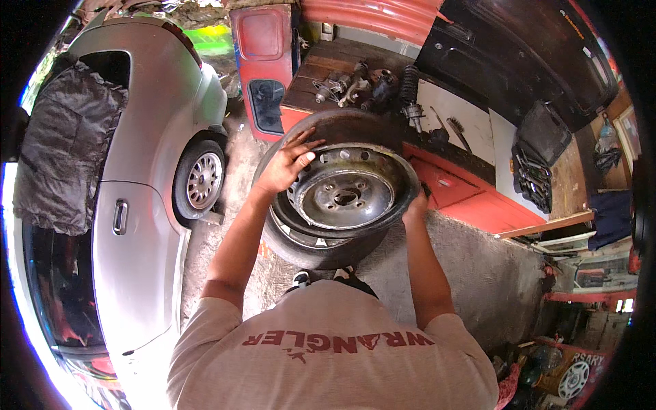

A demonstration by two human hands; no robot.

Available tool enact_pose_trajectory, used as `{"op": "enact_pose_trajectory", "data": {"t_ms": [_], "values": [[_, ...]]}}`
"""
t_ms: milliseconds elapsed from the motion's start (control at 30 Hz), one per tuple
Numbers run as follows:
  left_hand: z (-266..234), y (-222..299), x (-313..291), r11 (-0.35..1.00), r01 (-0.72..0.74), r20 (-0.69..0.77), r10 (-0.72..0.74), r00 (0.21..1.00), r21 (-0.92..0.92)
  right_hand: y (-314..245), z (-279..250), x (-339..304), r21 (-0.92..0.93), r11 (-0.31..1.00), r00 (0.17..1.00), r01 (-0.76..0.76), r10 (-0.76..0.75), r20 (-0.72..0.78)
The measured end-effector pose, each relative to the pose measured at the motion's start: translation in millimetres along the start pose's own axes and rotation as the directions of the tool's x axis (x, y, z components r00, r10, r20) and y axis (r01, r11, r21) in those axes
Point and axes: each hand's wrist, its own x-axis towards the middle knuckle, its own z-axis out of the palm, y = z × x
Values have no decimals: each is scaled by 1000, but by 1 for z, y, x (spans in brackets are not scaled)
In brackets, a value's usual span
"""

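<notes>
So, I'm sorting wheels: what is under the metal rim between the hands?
Below the metal rim, at its near edge, a dark tyre and some pale metal show. The rim covers the rest, so what lies beneath its middle cannot be seen.

Rim is grey w/ dk smudges; tyre is blk. Shirt is lt tan w/ dk red letters. Car is silver, its cloth blk. Bench is red in front. Spring & big panel are blk.
</notes>
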Motion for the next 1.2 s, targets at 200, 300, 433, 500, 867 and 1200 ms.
{"op": "enact_pose_trajectory", "data": {"t_ms": [200, 300, 433, 500, 867, 1200], "values": [[-5, -4, -12, 990, 138, -58, -139, 989, -27, -49, 52, -35, -345, 832, 894, 434, -444, 54], [-1, 1, -13, 983, 177, -78, -180, 981, -43, -86, 56, -49, -235, 776, 811, 585, -563, 162], [-1, 3, -20, 975, 222, -90, -223, 971, -14, -123, 73, -81, -93, 656, 628, 749, -658, 415], [2, -1, -22, 979, 201, -98, -202, 974, -22, -126, 74, -99, -48, 627, 545, 777, -633, 550], [-3, 13, -9, 985, 174, -51, -174, 983, -3, -108, 102, -124, -264, 333, 409, 905, -512, 755], [-4, 5, 1, 978, 186, -14, -188, 982, -89, -85, 161, -148, -265, 267, 366, 926, -471, 803]]}}
